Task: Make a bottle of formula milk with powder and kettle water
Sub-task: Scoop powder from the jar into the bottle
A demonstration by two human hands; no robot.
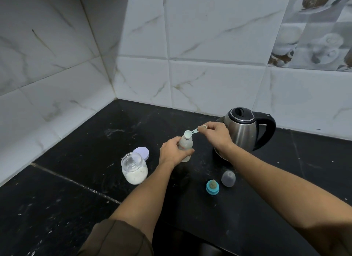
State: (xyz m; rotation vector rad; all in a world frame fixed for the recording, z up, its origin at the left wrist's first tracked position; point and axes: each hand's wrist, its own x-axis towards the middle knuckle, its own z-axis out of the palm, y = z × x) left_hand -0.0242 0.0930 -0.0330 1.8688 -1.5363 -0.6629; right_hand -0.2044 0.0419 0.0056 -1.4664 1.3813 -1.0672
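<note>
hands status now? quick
Left hand: closed, gripping the bottle upright on the counter.
Right hand: closed, pinching the scoop by its handle, bowl at the bottle mouth.

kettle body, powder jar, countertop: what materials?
kettle: looks like brushed stainless steel, going by its grey metallic sheen; black handle likely plastic.
powder jar: clear, powder shows through; glass or plastic, cannot tell.
countertop: dark speckled stone, probably granite, glossy.
</note>
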